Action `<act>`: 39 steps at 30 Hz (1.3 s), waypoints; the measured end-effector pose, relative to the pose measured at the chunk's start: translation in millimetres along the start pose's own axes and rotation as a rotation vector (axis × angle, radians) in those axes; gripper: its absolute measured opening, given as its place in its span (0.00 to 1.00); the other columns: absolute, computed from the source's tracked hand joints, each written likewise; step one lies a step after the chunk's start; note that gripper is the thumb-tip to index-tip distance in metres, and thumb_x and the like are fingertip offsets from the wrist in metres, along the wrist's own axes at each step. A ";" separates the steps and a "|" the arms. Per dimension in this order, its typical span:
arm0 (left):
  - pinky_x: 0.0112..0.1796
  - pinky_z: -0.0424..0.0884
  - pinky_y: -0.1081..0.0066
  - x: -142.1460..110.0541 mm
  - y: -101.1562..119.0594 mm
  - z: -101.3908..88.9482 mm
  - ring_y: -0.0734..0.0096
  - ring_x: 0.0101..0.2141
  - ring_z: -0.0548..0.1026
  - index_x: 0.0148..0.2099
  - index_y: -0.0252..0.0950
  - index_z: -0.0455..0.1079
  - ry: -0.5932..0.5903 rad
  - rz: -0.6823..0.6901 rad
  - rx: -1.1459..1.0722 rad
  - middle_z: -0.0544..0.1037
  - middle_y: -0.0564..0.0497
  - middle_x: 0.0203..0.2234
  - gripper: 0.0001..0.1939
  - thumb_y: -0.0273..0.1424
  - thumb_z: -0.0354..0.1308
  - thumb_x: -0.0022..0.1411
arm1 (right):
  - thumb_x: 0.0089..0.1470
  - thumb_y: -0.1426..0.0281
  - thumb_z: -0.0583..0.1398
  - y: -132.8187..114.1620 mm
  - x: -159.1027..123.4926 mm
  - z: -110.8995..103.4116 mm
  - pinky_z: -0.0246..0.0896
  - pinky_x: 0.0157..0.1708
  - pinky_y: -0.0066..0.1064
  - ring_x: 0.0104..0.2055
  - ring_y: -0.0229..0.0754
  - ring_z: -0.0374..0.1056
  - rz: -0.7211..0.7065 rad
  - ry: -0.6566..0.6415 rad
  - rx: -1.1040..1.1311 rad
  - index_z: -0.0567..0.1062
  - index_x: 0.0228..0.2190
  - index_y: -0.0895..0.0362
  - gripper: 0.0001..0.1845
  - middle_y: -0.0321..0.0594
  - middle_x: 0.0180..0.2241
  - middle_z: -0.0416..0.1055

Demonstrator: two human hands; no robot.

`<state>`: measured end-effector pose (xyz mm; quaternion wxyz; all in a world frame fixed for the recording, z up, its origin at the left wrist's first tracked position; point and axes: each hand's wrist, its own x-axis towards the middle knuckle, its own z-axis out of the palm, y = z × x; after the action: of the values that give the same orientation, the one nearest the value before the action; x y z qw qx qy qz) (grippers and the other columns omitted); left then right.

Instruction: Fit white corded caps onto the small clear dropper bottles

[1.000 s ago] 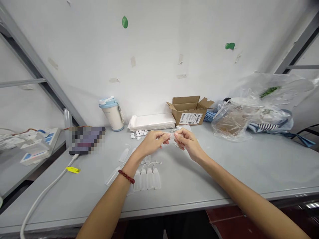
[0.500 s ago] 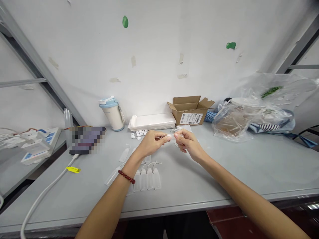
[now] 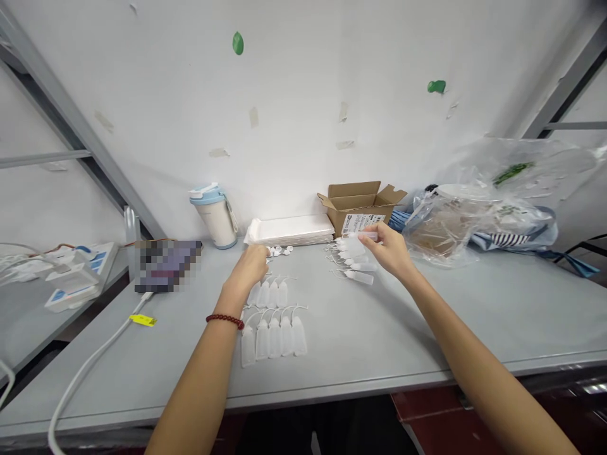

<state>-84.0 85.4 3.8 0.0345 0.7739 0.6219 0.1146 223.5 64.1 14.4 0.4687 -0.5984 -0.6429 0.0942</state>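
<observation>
My left hand (image 3: pixel 250 266) reaches forward over the grey table (image 3: pixel 379 328), fingers curled down at a heap of small white caps (image 3: pixel 277 251); what it grips is hidden. My right hand (image 3: pixel 389 249) is out to the right, pinching a small translucent bottle (image 3: pixel 363 236) above a loose pile of similar bottles (image 3: pixel 356 265). Two rows of finished bottles lie flat in front of me, a near row (image 3: pixel 272 332) and a shorter row (image 3: pixel 271 294) behind it. A red bead bracelet (image 3: pixel 226 320) circles my left wrist.
A blue-lidded jug (image 3: pixel 215 215), a stack of white trays (image 3: pixel 290 230) and an open cardboard box (image 3: pixel 360 207) stand along the wall. Clear plastic bags (image 3: pixel 478 208) fill the right. A blurred dark item (image 3: pixel 164 265) and white cable (image 3: pixel 90 366) lie left.
My hands, joined at the centre on one bottle, have parted. The left went forward to the caps, the right went right to the bottle pile. One more bottle lies in the rows.
</observation>
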 end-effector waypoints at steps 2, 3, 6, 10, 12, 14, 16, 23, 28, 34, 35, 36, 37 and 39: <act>0.44 0.65 0.70 1.5 -0.3 1.9 0.58 0.45 0.73 0.42 0.28 0.75 -0.016 -0.003 0.032 0.78 0.36 0.38 0.19 0.16 0.49 0.50 | 0.47 0.63 0.58 7.3 3.3 -1.1 0.56 0.32 0.31 0.32 0.42 0.65 0.009 -0.051 -0.035 0.72 0.31 0.58 0.11 0.40 0.31 0.73; 0.43 0.65 0.70 1.9 -0.3 2.6 0.59 0.45 0.73 0.43 0.29 0.75 -0.026 -0.008 0.044 0.78 0.37 0.39 0.20 0.16 0.49 0.50 | 0.47 0.64 0.58 10.2 4.5 -1.6 0.57 0.32 0.31 0.33 0.42 0.66 0.010 -0.077 -0.055 0.72 0.32 0.58 0.11 0.40 0.32 0.73; 0.40 0.66 0.72 1.8 -0.4 4.5 0.61 0.41 0.75 0.42 0.30 0.75 -0.038 -0.023 0.040 0.78 0.39 0.39 0.19 0.16 0.50 0.49 | 0.47 0.67 0.58 15.0 6.3 -3.7 0.57 0.34 0.31 0.36 0.43 0.67 0.003 -0.163 -0.132 0.73 0.32 0.58 0.09 0.42 0.34 0.74; 0.33 0.67 0.73 0.2 -0.2 5.7 0.63 0.34 0.76 0.38 0.30 0.76 -0.068 -0.050 0.031 0.79 0.40 0.34 0.16 0.16 0.51 0.49 | 0.46 0.69 0.59 14.3 6.5 -6.0 0.59 0.35 0.31 0.38 0.43 0.67 -0.010 -0.241 -0.143 0.74 0.33 0.57 0.09 0.42 0.37 0.75; 0.32 0.66 0.74 0.0 0.3 5.6 0.64 0.33 0.76 0.37 0.30 0.76 -0.079 -0.052 0.026 0.79 0.40 0.33 0.17 0.15 0.50 0.49 | 0.45 0.69 0.60 13.4 6.3 -6.6 0.59 0.35 0.31 0.38 0.43 0.67 -0.028 -0.286 -0.128 0.74 0.32 0.57 0.09 0.41 0.37 0.75; 0.31 0.66 0.74 0.5 0.5 5.2 0.65 0.33 0.76 0.36 0.30 0.75 -0.085 -0.050 0.023 0.79 0.41 0.33 0.17 0.15 0.50 0.48 | 0.43 0.69 0.60 13.1 5.9 -6.9 0.59 0.35 0.30 0.38 0.43 0.67 -0.042 -0.333 -0.123 0.75 0.31 0.57 0.09 0.41 0.36 0.75; 0.31 0.66 0.75 1.5 0.3 5.0 0.66 0.33 0.75 0.35 0.30 0.75 -0.090 -0.050 0.023 0.79 0.42 0.33 0.17 0.14 0.49 0.47 | 0.43 0.69 0.61 13.2 5.5 -6.9 0.58 0.35 0.30 0.38 0.43 0.67 -0.043 -0.366 -0.128 0.75 0.30 0.57 0.08 0.40 0.35 0.75; 0.32 0.66 0.75 3.9 -0.3 4.5 0.67 0.31 0.75 0.32 0.30 0.75 -0.108 -0.046 0.037 0.79 0.43 0.30 0.16 0.14 0.49 0.45 | 0.38 0.71 0.64 10.0 5.6 -6.5 0.57 0.35 0.28 0.37 0.42 0.67 -0.012 -0.382 -0.153 0.74 0.26 0.57 0.07 0.38 0.31 0.74; 0.31 0.66 0.75 3.6 1.1 4.0 0.69 0.29 0.75 0.30 0.31 0.76 -0.115 -0.044 0.044 0.79 0.44 0.28 0.15 0.14 0.50 0.44 | 0.37 0.72 0.64 13.6 5.6 -5.4 0.57 0.34 0.28 0.36 0.41 0.67 -0.025 -0.363 -0.152 0.72 0.23 0.57 0.06 0.36 0.29 0.73; 0.29 0.66 0.75 -0.9 8.0 -1.8 0.69 0.28 0.74 0.29 0.30 0.75 -0.097 -0.022 0.017 0.79 0.45 0.26 0.15 0.15 0.49 0.45 | 0.39 0.72 0.63 10.4 4.8 -7.9 0.56 0.32 0.29 0.34 0.41 0.66 -0.058 -0.316 -0.168 0.71 0.22 0.57 0.04 0.37 0.27 0.72; 0.30 0.66 0.75 -2.0 10.1 -3.7 0.68 0.29 0.75 0.30 0.30 0.75 -0.088 -0.015 0.010 0.79 0.45 0.27 0.15 0.15 0.49 0.46 | 0.40 0.71 0.62 6.1 3.4 -7.3 0.56 0.32 0.29 0.33 0.40 0.66 -0.064 -0.307 -0.150 0.71 0.22 0.57 0.04 0.37 0.27 0.71; 0.31 0.66 0.74 -2.9 12.3 -5.5 0.68 0.29 0.75 0.30 0.31 0.75 -0.076 -0.006 0.002 0.79 0.45 0.27 0.14 0.16 0.49 0.47 | 0.42 0.70 0.61 0.6 1.0 -5.8 0.56 0.31 0.29 0.32 0.40 0.66 -0.073 -0.301 -0.119 0.71 0.21 0.57 0.04 0.37 0.26 0.71; 0.32 0.66 0.74 -3.8 14.7 -7.1 0.67 0.31 0.75 0.31 0.31 0.75 -0.064 0.002 -0.003 0.79 0.45 0.28 0.14 0.17 0.49 0.48 | 0.44 0.69 0.61 -6.0 -2.7 -3.3 0.56 0.31 0.29 0.30 0.39 0.65 -0.090 -0.305 -0.074 0.71 0.21 0.57 0.06 0.37 0.24 0.71; 0.35 0.67 0.72 -4.9 19.4 -9.1 0.66 0.34 0.75 0.34 0.32 0.75 -0.027 0.024 -0.017 0.79 0.45 0.31 0.14 0.18 0.50 0.50 | 0.47 0.66 0.59 -21.2 -14.2 4.6 0.57 0.29 0.28 0.28 0.37 0.64 -0.138 -0.377 0.066 0.70 0.22 0.58 0.08 0.36 0.23 0.70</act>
<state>-68.4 75.5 15.8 0.0479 0.7823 0.6113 0.1099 203.5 48.4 19.4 0.3649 -0.5090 -0.7552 0.1933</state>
